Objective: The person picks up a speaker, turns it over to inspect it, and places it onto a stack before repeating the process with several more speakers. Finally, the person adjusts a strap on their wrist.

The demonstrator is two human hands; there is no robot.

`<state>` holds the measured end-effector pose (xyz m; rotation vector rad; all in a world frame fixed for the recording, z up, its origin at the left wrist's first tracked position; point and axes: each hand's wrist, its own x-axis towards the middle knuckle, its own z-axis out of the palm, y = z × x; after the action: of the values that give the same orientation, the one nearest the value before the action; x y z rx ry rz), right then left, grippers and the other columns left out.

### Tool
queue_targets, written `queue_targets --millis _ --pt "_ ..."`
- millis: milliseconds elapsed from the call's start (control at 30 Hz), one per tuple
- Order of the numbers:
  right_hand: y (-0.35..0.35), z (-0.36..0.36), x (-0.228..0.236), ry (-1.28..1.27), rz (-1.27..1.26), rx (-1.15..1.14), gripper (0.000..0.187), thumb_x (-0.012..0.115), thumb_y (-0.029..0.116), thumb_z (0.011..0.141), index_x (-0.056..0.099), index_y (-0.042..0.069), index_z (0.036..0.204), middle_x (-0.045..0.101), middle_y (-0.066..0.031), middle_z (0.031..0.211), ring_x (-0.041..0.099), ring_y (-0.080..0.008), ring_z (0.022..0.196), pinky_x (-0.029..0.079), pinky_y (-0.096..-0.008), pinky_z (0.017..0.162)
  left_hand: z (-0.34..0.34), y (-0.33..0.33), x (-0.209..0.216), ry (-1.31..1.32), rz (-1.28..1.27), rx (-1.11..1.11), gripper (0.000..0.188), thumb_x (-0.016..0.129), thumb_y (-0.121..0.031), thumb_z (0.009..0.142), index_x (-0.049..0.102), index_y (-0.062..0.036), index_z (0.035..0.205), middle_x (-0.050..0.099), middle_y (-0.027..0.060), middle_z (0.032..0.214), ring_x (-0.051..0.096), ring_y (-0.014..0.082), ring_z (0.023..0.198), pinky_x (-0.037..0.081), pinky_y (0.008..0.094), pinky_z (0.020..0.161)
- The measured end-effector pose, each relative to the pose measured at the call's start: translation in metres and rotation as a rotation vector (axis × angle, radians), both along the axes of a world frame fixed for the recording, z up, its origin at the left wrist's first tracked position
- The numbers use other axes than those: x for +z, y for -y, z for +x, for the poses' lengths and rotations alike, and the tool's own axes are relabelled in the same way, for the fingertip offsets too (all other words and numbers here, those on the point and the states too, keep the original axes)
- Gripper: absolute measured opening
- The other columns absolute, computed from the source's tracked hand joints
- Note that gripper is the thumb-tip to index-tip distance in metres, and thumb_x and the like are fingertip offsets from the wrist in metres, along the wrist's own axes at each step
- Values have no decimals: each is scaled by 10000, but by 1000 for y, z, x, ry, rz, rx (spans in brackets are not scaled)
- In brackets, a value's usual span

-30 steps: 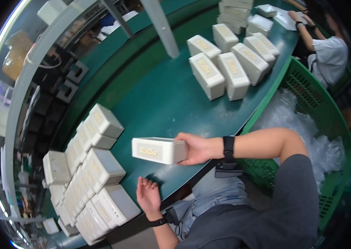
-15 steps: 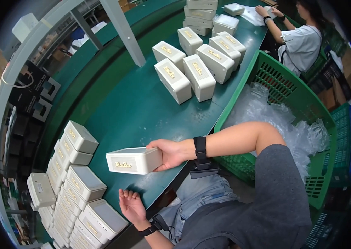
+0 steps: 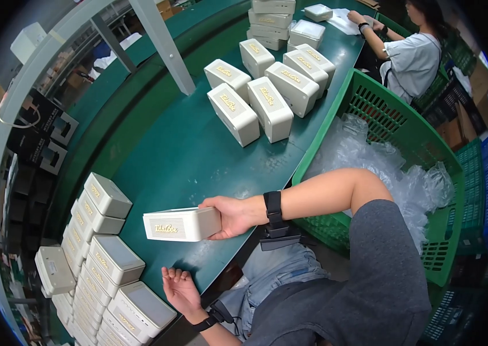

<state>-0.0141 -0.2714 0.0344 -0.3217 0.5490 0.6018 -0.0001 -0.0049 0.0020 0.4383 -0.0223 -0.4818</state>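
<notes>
My right hand is closed around one end of a cream box-shaped device with a fine grille and raised gold lettering on its front. The device is tilted above the green tabletop. Lower down, my left hand is open, palm up with loosely curled fingers and nothing in it. Close to that hand rise stacks of matching cream devices, some with grey panels on top. One device leans out at the left side of the stacks.
Several like devices stand on the green table farther off, with more stacked behind. A green crate of clear plastic bags is on my right. A grey post rises from the table. Another person works at the far right.
The view has shifted slightly. My right hand still holds the device, which is turned a little so its grille front faces me more. My left hand has barely moved.
</notes>
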Motion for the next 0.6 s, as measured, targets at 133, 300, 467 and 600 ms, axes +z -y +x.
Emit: queue_targets --millis 133,300,467,600 --pt "-1 -1 3 11 -12 13 393 488 358 877 479 80 1155 531 -103 1117 574 -224 979 519 -358 819 1 -2 -1 13 8 -5 249 427 -125 945 480 14 1144 488 55 871 450 136 760 402 283 759" --pt "-3 -4 8 110 -129 112 448 524 386 852 473 92 1186 535 -98 1121 580 -223 975 532 -354 795 0 -2 -3 20 11 1 245 424 -127 947 480 13 1140 491 55 873 452 137 763 401 282 759" --pt "-3 -2 5 132 -95 118 449 524 390 855 472 101 1194 542 -97 1111 584 -228 984 545 -355 764 2 -3 -3 27 -3 -9 244 419 -124 948 477 18 1139 488 59 874 448 140 766 399 282 758" --pt "-1 0 -6 112 86 40 422 510 375 879 470 93 1191 544 -99 1104 583 -234 995 550 -368 762 2 -2 -3 20 -13 -22 248 418 -124 949 475 20 1142 485 62 875 444 142 772 395 282 758"
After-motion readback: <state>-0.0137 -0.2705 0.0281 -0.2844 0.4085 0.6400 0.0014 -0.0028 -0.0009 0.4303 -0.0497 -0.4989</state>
